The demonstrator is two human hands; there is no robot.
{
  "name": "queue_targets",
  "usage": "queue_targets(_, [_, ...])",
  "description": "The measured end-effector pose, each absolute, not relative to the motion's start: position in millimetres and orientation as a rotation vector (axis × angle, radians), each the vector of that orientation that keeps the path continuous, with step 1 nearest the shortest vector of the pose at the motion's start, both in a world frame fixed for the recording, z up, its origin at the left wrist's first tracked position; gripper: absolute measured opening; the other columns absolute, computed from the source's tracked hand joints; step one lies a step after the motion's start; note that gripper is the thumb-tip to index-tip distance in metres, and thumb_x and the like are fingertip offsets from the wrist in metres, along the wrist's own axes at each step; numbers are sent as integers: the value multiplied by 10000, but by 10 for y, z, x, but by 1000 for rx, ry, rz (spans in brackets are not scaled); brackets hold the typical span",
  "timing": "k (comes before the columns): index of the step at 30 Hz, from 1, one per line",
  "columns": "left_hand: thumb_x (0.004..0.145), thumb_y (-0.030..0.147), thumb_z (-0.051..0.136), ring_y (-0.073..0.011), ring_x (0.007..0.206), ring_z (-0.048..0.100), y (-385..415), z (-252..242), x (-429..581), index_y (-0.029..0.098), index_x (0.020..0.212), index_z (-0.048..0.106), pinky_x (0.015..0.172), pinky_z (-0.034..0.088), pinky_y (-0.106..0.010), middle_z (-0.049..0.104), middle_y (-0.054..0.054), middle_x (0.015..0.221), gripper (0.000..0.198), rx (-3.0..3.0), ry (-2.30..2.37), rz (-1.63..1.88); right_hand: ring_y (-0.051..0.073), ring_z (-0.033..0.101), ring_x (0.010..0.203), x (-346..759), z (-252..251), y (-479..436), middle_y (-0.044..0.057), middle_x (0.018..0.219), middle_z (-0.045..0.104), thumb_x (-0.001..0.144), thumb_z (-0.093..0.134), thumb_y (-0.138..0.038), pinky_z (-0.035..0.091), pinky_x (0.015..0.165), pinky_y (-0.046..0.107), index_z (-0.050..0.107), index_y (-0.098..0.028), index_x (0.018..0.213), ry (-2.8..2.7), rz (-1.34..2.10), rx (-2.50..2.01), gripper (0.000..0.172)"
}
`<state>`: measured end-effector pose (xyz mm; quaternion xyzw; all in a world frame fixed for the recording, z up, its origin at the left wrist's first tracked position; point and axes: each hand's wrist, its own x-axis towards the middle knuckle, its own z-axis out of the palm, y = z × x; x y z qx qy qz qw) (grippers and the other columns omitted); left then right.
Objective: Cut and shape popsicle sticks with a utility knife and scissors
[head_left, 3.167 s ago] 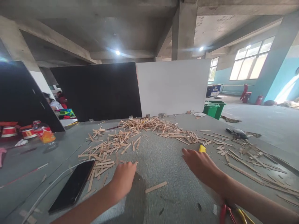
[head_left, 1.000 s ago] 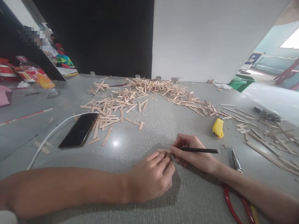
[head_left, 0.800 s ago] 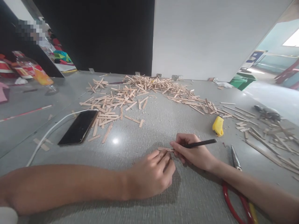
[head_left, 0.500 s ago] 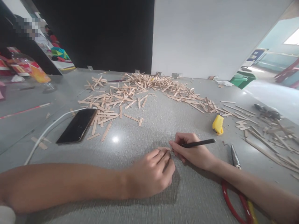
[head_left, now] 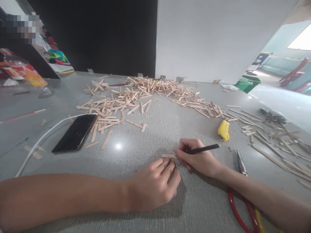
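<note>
A short flat wooden craft stick (head_left: 167,156) lies on the grey table before me. My left hand (head_left: 157,184) is closed, palm down, its fingertips pressing the stick's near edge. In my right hand (head_left: 200,160) a slim black pen (head_left: 204,149) is pinched, its back end pointing right. The pen's tip is hidden behind the fingers, at the right end of the stick. Under my right forearm lie scissors (head_left: 242,166) with red handles, partly covered by the arm. A small yellow cutter-like tool (head_left: 224,130) sits beyond my right hand.
Craft sticks (head_left: 155,85) are heaped along the back, by a black and white upright panel (head_left: 206,42). A phone (head_left: 75,134) with a white cable (head_left: 43,140) lies left. Thin wooden strips (head_left: 269,152) are scattered right. A tilted bottle (head_left: 34,76) is far left.
The whole view has shifted slightly, so things sit a little further left. My left hand has drawn back slightly, and more of the stick shows. The pen stays in my right hand.
</note>
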<state>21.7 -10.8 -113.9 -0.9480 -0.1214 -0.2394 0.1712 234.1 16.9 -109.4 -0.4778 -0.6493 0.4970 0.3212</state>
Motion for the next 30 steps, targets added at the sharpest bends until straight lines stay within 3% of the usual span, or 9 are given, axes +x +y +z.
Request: queue_targets(30, [967,125,475,-322,1004,761,-107,-1156,223,-3,1020,732,884,638,-417,783,-226,1025,292,-2699,-350,-680,62,446,356,2350,-1116,174,-65,468,548,951,638,-298,326,362,176,502,-216,657,-1722,1260,-1279,335])
